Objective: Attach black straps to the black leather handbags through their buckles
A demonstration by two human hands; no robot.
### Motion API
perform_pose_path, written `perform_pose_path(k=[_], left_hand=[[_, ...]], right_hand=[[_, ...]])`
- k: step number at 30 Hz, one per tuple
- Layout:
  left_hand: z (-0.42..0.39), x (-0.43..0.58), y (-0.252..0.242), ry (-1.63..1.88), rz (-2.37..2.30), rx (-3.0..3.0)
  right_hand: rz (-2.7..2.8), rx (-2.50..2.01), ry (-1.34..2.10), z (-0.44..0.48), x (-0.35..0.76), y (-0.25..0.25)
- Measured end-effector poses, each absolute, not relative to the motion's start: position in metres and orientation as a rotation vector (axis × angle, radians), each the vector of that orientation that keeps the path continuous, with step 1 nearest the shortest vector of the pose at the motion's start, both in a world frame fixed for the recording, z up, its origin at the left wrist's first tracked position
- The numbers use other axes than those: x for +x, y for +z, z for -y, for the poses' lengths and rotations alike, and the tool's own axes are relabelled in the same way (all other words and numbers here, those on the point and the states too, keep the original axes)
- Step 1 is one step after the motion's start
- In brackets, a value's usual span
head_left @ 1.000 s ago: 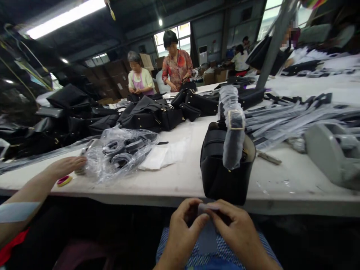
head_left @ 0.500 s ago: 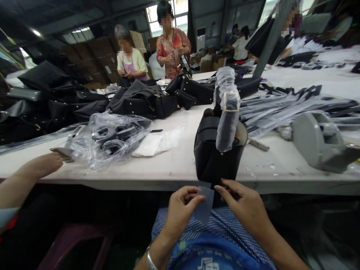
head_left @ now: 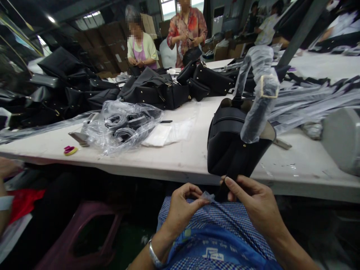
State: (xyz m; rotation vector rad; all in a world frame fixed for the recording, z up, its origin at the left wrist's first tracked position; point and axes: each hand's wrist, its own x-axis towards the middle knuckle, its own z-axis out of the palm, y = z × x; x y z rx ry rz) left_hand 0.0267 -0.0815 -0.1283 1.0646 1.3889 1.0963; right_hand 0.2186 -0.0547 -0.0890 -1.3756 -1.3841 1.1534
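My left hand (head_left: 182, 206) is over my lap, fingers pinched on a small clear film piece (head_left: 207, 196). Close to its right, my right hand (head_left: 254, 204) grips a black strap end (head_left: 225, 187) that hangs from a black handbag (head_left: 233, 140). The handbag stands at the near edge of the white table (head_left: 174, 161). Its handle, wrapped in clear plastic (head_left: 260, 97), sticks up and leans right.
A clear plastic bag of black straps (head_left: 123, 125) and white paper (head_left: 165, 135) lie left of the handbag. Black bags (head_left: 157, 90) pile up further back. A co-worker's arm (head_left: 7, 176) is at far left, a purple stool (head_left: 81, 236) below. People work at the far end.
The film piece was flat between both my hands; now it is crumpled in my left fingers, and my right hand has moved onto the strap end. The co-worker's hand pulled back off the table.
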Motion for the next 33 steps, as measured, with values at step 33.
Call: perform_pose_path(k=[33], left_hand=[[0.08, 0.039, -0.126, 1.109, -1.186, 0.8]], right_hand=[[1.481, -1.369, 1.059, 0.052, 0.216, -0.096]])
